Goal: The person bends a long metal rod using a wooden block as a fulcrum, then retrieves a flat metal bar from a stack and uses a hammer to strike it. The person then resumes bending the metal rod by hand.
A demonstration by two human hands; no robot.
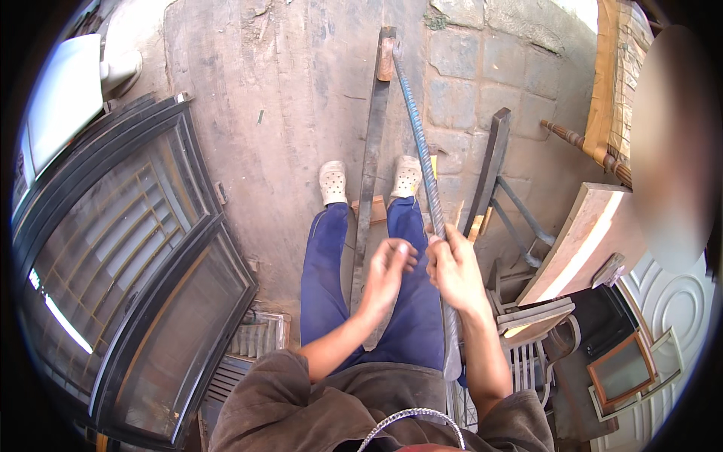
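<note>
My right hand (452,270) is wrapped round a long ribbed steel bar (413,113), whose blue-grey shaft runs from beside my hip to the far end of a dark beam (373,135). There the bar's tip meets a reddish-brown block (385,62) on the beam; how they join is too small to make out. The narrow beam lies lengthwise between my legs, over a reddish brick (370,209) near my feet. Left of the bar, my left hand (388,267) hovers above the beam with its fingers curled in, apart from the bar, and nothing shows in it.
Dark framed glass panels (162,286) stand at my left. To my right are a dark upright post (491,162) with metal tubes, a wooden board (580,241), a slatted chair (531,361) and a small framed pane (621,373). A turned wooden leg (568,135) juts in from the right.
</note>
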